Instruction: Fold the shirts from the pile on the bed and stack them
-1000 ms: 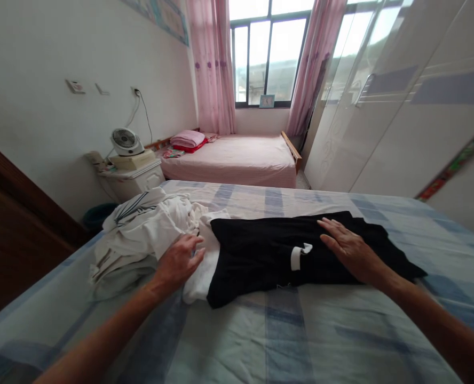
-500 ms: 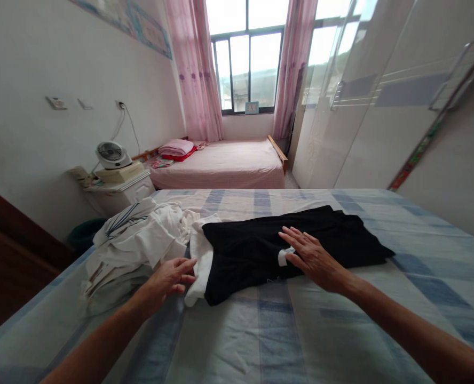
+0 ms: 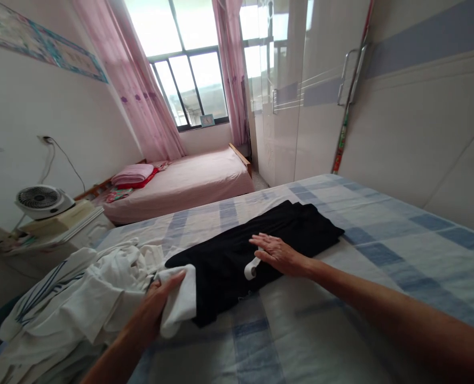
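A black garment (image 3: pixel 229 256) lies stretched across the bed, with a white part (image 3: pixel 183 298) folded over its left end. My left hand (image 3: pixel 160 298) grips this white part, thumb on top and the other fingers mostly hidden. Palm down, my right hand (image 3: pixel 275 253) rests on the middle of the black garment with its fingers extended. A small white strip with a curled end (image 3: pixel 251 269) sticks out beside the right fingers. To the left of my left hand is a heap of crumpled white clothes (image 3: pixel 109 288).
The checked bed sheet (image 3: pixel 317 330) spreads under everything. Beyond it stand a pink bed (image 3: pixel 197 178) and a window. A fan (image 3: pixel 42 200) sits on a cabinet at left, and wardrobe doors (image 3: pixel 321 128) line the right.
The view has turned to the right. My left hand has taken hold of the white part and folded it over the black edge. My right hand stays on the black garment.
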